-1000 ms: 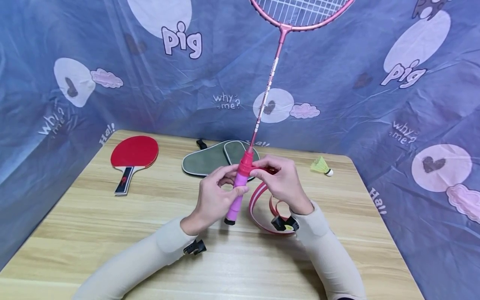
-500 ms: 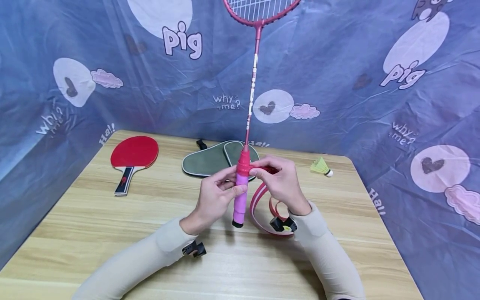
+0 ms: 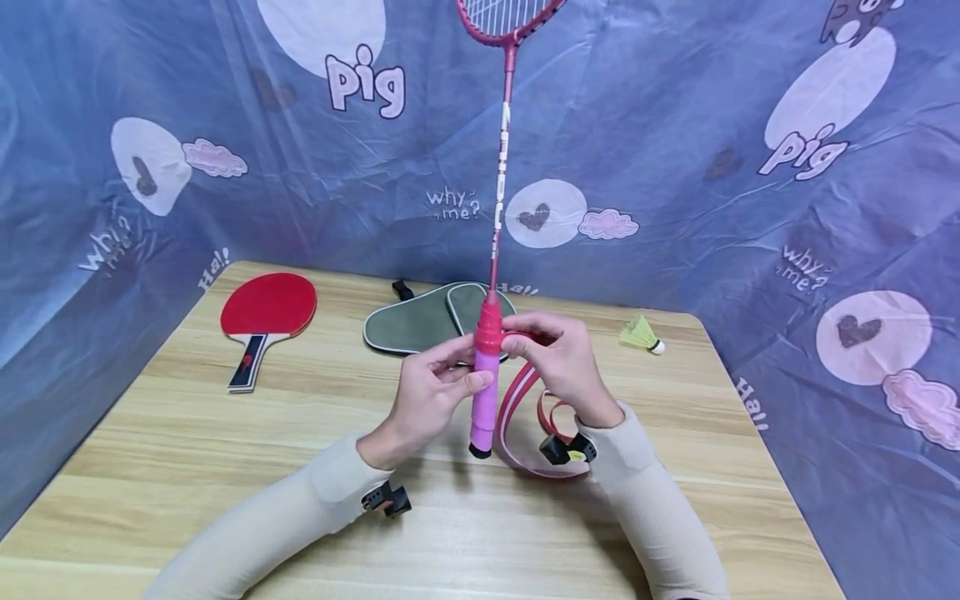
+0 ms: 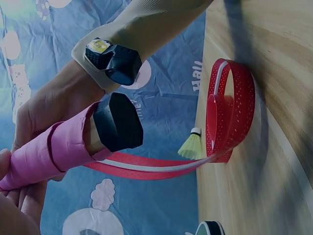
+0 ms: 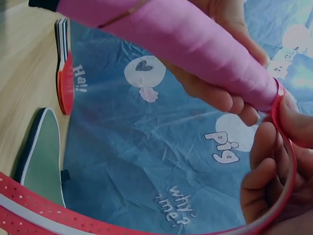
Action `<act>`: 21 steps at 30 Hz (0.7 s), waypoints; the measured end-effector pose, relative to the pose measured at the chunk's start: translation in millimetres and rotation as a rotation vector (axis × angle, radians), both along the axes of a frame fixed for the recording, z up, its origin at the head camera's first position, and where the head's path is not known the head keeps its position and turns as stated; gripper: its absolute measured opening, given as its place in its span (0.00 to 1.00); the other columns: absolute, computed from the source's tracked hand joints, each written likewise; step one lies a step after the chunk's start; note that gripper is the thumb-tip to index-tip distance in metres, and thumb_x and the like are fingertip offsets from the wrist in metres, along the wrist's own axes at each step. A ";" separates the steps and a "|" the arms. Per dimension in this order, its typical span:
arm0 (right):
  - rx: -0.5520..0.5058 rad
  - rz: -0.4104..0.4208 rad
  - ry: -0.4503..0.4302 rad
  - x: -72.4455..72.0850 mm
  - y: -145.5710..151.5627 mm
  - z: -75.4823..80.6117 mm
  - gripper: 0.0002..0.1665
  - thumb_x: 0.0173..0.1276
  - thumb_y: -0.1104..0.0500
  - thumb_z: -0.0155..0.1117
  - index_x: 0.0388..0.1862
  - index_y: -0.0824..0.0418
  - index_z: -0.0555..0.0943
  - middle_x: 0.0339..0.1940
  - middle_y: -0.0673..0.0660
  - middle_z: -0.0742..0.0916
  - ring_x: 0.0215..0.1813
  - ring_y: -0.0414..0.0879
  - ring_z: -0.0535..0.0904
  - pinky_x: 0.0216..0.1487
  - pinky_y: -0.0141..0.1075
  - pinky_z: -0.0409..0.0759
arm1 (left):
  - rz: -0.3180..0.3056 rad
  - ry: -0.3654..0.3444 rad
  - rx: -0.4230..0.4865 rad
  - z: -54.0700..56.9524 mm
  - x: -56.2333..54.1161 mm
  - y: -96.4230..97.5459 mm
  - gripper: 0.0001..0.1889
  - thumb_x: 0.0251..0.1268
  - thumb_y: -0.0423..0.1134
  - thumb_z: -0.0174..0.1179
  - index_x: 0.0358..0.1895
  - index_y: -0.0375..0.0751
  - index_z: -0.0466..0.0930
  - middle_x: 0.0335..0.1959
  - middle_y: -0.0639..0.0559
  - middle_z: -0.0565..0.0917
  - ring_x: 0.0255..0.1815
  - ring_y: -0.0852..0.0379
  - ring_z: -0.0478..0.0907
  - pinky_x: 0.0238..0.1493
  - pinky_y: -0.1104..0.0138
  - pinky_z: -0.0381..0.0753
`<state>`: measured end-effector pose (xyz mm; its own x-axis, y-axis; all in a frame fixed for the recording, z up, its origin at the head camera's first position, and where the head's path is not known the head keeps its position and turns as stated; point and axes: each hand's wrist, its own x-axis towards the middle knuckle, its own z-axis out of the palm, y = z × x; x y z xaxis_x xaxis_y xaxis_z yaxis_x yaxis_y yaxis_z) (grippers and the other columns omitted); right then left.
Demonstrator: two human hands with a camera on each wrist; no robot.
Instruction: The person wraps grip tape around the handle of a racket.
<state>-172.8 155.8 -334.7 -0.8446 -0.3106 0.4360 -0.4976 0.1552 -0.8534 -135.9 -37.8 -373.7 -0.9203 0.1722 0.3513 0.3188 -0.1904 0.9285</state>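
Note:
A badminton racket (image 3: 501, 167) stands nearly upright in mid-air, its head cut off by the top of the head view. My left hand (image 3: 422, 398) holds its purple-wrapped handle (image 3: 484, 404), thumb in front and fingers behind. Red grip tape (image 5: 290, 161) circles the handle's upper end. My right hand (image 3: 558, 360) pinches this tape right beside the handle. From there the perforated strip, with a pale band along its back, hangs down to a loose coil (image 4: 237, 112) on the table. The black butt cap (image 4: 117, 122) faces the left wrist camera.
A red table tennis bat (image 3: 268, 304) lies at the table's back left. Behind my hands is a green bat case (image 3: 408, 321), partly covered by them. A yellow shuttlecock (image 3: 641, 333) rests at the back right. Blue patterned cloth (image 3: 675, 167) hangs around the wooden table (image 3: 300, 433).
The racket has swung from a rightward lean to nearly upright and turned about its shaft, so its head looks narrower. Both hands keep almost the same place.

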 end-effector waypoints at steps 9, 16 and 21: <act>0.021 0.001 -0.049 -1.1 2.6 1.0 0.12 0.65 0.67 0.71 0.46 0.73 0.86 0.34 0.41 0.90 0.32 0.39 0.85 0.35 0.34 0.87 | -0.018 0.034 -0.001 0.4 -4.6 -1.3 0.28 0.60 0.21 0.66 0.65 0.23 0.72 0.58 0.26 0.82 0.55 0.63 0.84 0.60 0.66 0.84; -0.031 -0.022 -0.016 0.7 1.4 -2.0 0.14 0.64 0.63 0.73 0.42 0.75 0.86 0.32 0.45 0.90 0.30 0.38 0.84 0.33 0.29 0.85 | 0.074 0.188 -0.124 -5.1 -2.8 4.3 0.34 0.54 0.23 0.72 0.67 0.28 0.74 0.49 0.36 0.83 0.44 0.58 0.81 0.49 0.69 0.86; -0.033 -0.022 0.028 -0.2 -2.4 -5.0 0.14 0.63 0.63 0.74 0.41 0.74 0.86 0.31 0.49 0.90 0.28 0.38 0.84 0.31 0.30 0.85 | 0.169 0.199 -0.198 -4.9 -3.1 4.6 0.37 0.48 0.28 0.78 0.66 0.33 0.76 0.51 0.44 0.83 0.40 0.60 0.81 0.42 0.69 0.87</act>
